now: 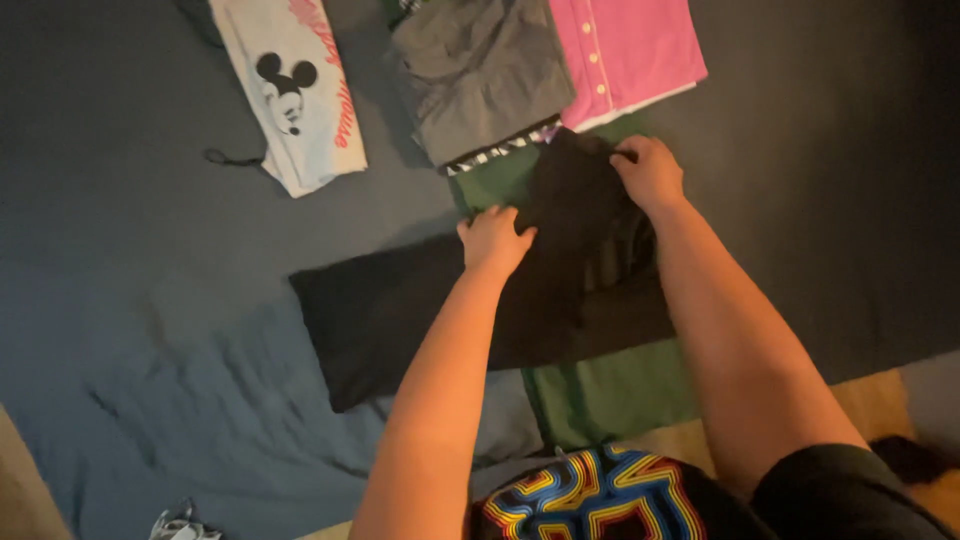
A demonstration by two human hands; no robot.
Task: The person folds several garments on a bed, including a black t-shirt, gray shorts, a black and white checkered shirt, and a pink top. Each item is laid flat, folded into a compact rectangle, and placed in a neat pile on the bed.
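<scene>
Now left hand (495,240) lies flat on black garment (480,300), right hand (650,172) pinching its top edge

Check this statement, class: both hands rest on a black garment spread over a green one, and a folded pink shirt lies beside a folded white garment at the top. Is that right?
Not quite. In the head view the folded pink shirt lies beside a folded grey garment, not a white one. The rest holds: the left hand and right hand rest on the black garment, spread over the green one.
</scene>
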